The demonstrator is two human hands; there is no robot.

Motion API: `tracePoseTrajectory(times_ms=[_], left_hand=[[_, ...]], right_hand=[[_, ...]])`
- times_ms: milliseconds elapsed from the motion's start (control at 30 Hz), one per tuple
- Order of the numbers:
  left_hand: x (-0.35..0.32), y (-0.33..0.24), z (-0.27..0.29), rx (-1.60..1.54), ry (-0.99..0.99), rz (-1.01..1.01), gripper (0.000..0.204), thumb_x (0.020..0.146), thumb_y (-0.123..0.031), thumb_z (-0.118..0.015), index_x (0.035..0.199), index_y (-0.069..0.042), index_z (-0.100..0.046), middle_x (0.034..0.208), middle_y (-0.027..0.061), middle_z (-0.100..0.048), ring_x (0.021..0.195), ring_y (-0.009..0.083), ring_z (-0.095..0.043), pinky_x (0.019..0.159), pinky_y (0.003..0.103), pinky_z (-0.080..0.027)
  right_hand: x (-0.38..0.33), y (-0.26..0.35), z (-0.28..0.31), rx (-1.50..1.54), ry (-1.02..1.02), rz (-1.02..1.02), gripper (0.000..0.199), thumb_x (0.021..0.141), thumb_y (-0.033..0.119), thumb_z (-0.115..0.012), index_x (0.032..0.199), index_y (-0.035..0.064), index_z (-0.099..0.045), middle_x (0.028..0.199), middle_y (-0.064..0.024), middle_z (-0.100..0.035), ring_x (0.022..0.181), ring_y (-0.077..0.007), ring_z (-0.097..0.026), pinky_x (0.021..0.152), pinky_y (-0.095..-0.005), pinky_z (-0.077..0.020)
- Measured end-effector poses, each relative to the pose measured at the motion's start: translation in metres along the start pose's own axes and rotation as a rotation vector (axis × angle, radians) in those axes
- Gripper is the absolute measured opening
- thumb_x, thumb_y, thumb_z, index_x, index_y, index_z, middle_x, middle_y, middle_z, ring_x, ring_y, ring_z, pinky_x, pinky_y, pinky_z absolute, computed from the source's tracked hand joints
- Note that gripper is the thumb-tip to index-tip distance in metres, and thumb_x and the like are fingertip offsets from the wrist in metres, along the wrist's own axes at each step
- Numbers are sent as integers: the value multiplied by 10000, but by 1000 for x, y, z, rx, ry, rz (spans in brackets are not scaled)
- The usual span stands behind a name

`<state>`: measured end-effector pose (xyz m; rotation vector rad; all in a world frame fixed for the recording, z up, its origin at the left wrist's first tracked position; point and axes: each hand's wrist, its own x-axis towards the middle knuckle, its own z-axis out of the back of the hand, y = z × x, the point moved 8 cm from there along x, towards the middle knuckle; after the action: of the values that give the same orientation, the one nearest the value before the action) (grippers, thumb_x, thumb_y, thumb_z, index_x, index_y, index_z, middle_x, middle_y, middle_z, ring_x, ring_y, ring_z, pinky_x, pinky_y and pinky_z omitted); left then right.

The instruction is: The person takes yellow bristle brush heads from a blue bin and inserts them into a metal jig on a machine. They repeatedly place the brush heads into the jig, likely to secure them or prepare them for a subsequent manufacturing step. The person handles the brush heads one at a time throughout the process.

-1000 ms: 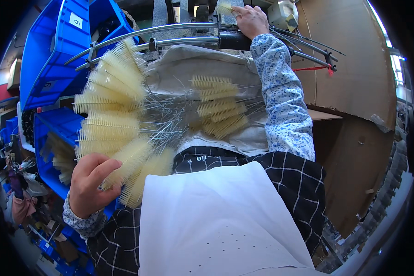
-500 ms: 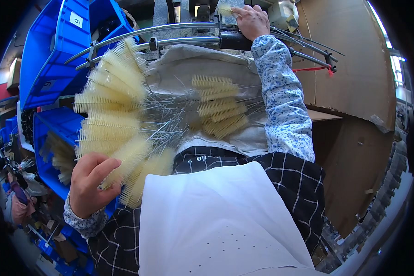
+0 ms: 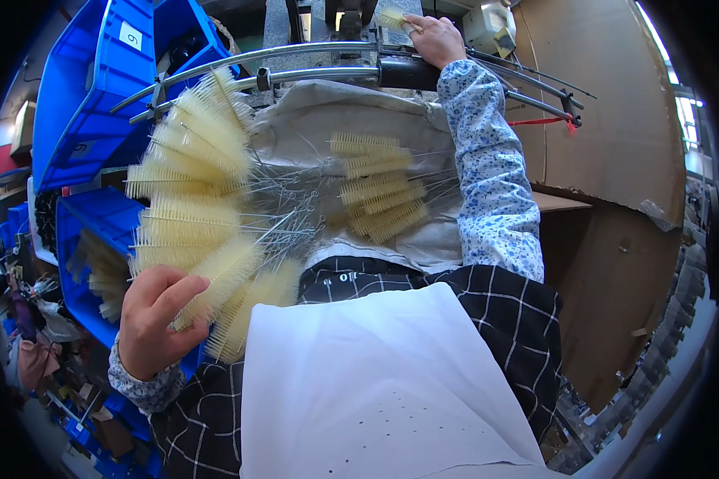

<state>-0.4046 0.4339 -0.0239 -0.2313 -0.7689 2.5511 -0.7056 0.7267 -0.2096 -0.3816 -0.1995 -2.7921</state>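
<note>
My left hand [image 3: 156, 321] is closed, thumb and fingers pinching the bristle end of a pale yellow bottle brush [image 3: 225, 275] at the near left. More brushes [image 3: 196, 219] fan out beyond it in a pile, their twisted wire handles [image 3: 284, 227] pointing right. At the far side, my right hand [image 3: 434, 40] pinches another small piece of yellow-bristled brush [image 3: 391, 17] beside the metal machine; the rest of that brush is hidden. Between my arms, a smaller stack of yellow brushes [image 3: 379, 191] lies on a grey cloth [image 3: 303, 120], wires toward the right.
Two curved metal rails [image 3: 319, 73] cross in front of the machine. Blue bins [image 3: 88, 104] stand at the left, a lower one [image 3: 96, 215] holding brushes. Large cardboard [image 3: 607, 104] rises at the right. A red tie [image 3: 571, 124] hangs at the rail's right end.
My right hand has shifted slightly, and more of the small yellow brush shows at its fingertips. The left hand stays in place on its brush.
</note>
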Motion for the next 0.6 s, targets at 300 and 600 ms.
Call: tracePoseTrajectory(times_ms=[300, 600], left_hand=[[-1, -4, 0, 10, -1, -6, 398, 490, -9, -624, 879, -48, -547, 728, 106, -509, 638, 263, -499, 554, 337, -405], [1, -5, 0, 5, 10, -11, 407, 489, -9, -621, 886, -51, -543, 731, 107, -511, 643, 265, -502, 559, 338, -406]], right_hand=[[2, 7, 8, -168, 26, 37, 281, 781, 236, -476, 1046, 293, -547, 894, 27, -528, 957, -172, -415, 812, -364, -285], [15, 21, 13, -41, 158, 56, 252, 762, 189, -446, 971, 245, -574, 991, -43, -482, 1035, -216, -333, 828, -391, -231]])
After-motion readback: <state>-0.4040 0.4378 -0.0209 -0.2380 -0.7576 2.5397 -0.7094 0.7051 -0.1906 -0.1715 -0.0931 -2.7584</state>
